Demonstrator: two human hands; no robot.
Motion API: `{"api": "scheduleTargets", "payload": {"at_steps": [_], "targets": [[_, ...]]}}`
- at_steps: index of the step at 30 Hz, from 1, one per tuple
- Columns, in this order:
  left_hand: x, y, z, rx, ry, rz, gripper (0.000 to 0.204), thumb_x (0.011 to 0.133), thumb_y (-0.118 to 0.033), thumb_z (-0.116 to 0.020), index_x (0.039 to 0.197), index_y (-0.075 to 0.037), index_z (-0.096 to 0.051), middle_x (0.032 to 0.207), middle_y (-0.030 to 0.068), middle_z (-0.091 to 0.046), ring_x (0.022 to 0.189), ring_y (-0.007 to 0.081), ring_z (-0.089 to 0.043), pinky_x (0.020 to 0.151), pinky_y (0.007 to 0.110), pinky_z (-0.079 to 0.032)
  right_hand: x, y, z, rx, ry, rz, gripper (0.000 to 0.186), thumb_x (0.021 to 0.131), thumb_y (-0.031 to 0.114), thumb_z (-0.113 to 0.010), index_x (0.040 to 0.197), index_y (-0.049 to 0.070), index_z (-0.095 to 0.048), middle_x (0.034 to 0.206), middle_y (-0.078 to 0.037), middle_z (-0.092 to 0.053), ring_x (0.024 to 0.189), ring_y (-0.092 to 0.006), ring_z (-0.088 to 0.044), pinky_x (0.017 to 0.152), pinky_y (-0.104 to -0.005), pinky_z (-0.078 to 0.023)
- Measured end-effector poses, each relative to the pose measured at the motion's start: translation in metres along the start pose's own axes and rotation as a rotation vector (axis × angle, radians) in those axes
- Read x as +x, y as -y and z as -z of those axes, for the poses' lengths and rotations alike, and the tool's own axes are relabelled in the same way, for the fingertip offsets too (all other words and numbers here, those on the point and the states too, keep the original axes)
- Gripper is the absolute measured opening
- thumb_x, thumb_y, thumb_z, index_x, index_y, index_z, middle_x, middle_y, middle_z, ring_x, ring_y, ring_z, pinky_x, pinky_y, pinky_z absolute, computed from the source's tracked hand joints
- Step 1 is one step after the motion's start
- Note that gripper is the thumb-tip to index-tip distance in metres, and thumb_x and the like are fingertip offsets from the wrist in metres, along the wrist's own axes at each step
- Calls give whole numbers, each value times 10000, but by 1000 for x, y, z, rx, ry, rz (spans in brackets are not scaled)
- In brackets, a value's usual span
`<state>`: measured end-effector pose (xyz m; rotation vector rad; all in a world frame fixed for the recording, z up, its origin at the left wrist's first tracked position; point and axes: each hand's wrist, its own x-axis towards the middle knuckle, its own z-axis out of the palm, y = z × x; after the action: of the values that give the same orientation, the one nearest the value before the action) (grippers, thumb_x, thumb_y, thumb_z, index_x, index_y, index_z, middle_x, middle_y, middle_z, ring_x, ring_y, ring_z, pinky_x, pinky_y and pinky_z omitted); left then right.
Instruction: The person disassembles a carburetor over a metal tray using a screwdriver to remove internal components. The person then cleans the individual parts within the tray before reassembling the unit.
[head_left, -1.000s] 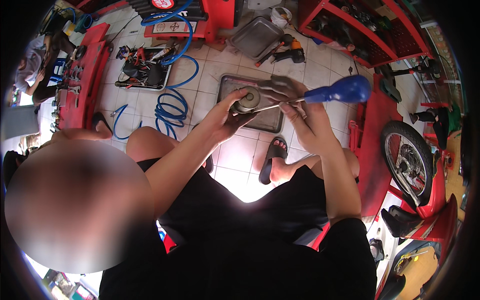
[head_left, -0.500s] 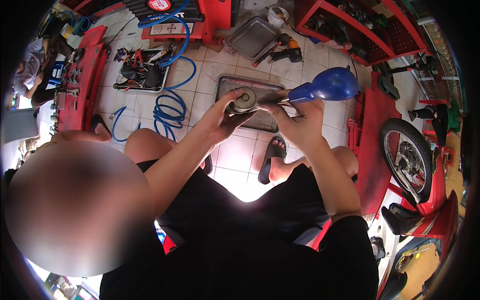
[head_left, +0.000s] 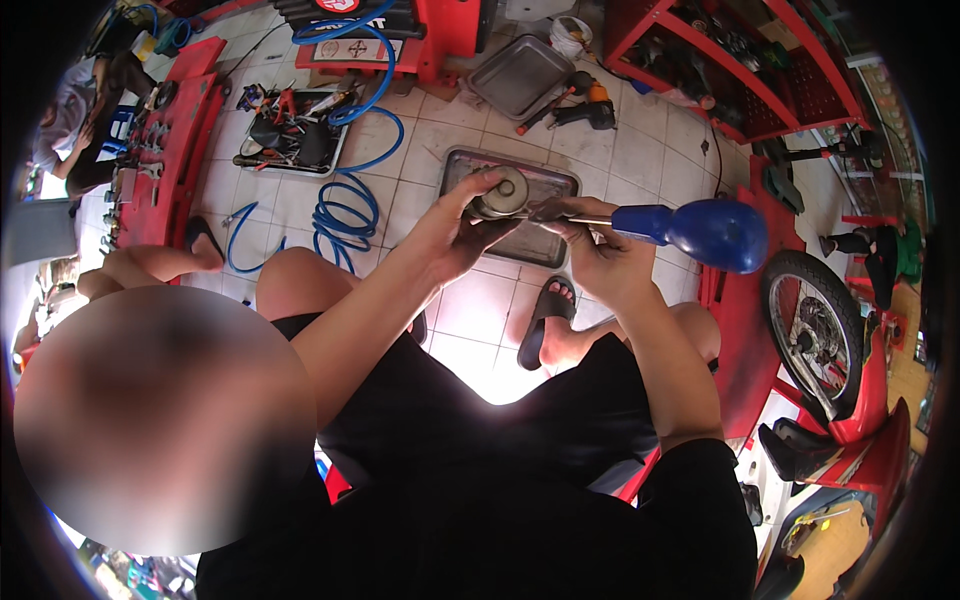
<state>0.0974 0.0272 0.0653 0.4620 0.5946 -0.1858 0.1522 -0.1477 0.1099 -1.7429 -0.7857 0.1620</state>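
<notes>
My left hand (head_left: 462, 225) is closed around a round, dull metal part (head_left: 503, 192), thumb on its upper edge and a round boss showing on its face. My right hand (head_left: 610, 258) pinches the thin metal shaft of a screwdriver (head_left: 690, 232), its bulbous blue handle sticking out to the right. The shaft's far end reaches the side of the metal part among my darkened fingertips. Whether the tip touches it is hidden. Both hands hover over a shallow metal tray (head_left: 449, 180) on the tiles.
Coiled blue hose (head_left: 372, 215) and a tray of hand tools (head_left: 300, 168) lie to the left, beside a red bench (head_left: 190, 140). Farther off are another tray (head_left: 515, 75) and a power tool (head_left: 597, 112). A motorcycle wheel (head_left: 815, 320) stands right. Someone is close at my left.
The screwdriver's blue handle has swung right and downward, and more of its shaft now shows by my right hand. The metal part stays in my left hand. The view has shifted slightly.
</notes>
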Motion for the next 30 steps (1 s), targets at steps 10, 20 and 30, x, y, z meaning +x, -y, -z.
{"api": "scheduleTargets", "payload": {"at_steps": [10,20,30], "targets": [[7,-9,8,-116,-90,-105,469,777,-230,-746,1138,-46,-509,1114,127,-548,1068,285,-542,1029,460,-457,18,-23,19,64,-150,43,129,853,24,-660,971,-24,-684,876,-89,-711,785,-140,-669,719,-246,-511],[8,-33,13,-340,-247,-192,399,783,-206,-734,1087,-53,-526,1085,119,-541,1037,268,-539,1013,509,-468,27,-141,43,964,-340,-588,267,955,190,-523,1082,-40,-569,1066,-204,-630,1062,-365,-609,1023,-498,-419],[6,-41,20,-404,-172,-171,478,774,-219,-744,1133,-21,-498,1154,151,-491,1103,296,-504,1066,510,-424,35,-200,43,110,-423,-559,327,823,56,-710,1112,-37,-587,743,-74,-654,585,-116,-584,501,-239,-477]]}}
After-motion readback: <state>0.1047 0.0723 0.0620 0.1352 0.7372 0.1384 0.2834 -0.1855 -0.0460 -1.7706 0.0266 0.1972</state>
